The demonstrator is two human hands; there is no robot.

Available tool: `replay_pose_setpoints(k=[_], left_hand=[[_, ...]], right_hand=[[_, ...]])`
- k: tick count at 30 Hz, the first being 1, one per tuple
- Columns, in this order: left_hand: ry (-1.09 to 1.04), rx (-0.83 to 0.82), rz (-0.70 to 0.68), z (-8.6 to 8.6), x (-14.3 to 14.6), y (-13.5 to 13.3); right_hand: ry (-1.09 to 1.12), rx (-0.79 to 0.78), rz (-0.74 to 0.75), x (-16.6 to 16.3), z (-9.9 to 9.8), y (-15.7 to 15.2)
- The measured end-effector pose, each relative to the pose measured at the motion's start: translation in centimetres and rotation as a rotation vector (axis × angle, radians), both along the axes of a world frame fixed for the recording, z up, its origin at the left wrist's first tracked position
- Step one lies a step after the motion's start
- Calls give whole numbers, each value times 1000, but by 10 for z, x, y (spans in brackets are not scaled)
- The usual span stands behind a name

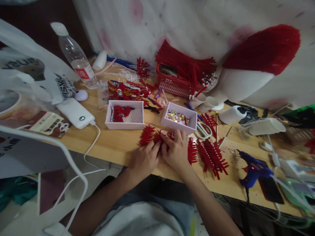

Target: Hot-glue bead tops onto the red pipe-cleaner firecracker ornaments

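Note:
My left hand and my right hand meet at the front edge of a wooden table, fingertips pinched together on a red feathery craft piece. More red feather pieces lie beside them: one to the left and several to the right. Just behind my hands stand two pale pink boxes, the left box holding red bits and white beads, the right box holding coloured gems.
A blue glue gun lies at the right, scissors sit behind the feather pieces. A red basket of red stems stands at the back. A water bottle, white power bank with cable, and bags are at the left.

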State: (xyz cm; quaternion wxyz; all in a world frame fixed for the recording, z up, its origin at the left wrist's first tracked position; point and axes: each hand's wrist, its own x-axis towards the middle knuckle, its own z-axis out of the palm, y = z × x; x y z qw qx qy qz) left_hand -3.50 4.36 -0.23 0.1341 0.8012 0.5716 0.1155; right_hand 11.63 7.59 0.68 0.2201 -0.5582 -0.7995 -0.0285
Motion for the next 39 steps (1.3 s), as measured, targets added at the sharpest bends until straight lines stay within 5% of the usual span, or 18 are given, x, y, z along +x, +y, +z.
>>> replay_pose_setpoints(k=[8,39], left_hand=[[7,-7,-1,1,0,1],[15,-11,5,4,1,1]], right_hand=[[-152,12,6,0,2,-2],[-133,-5,24,1,-1,1]])
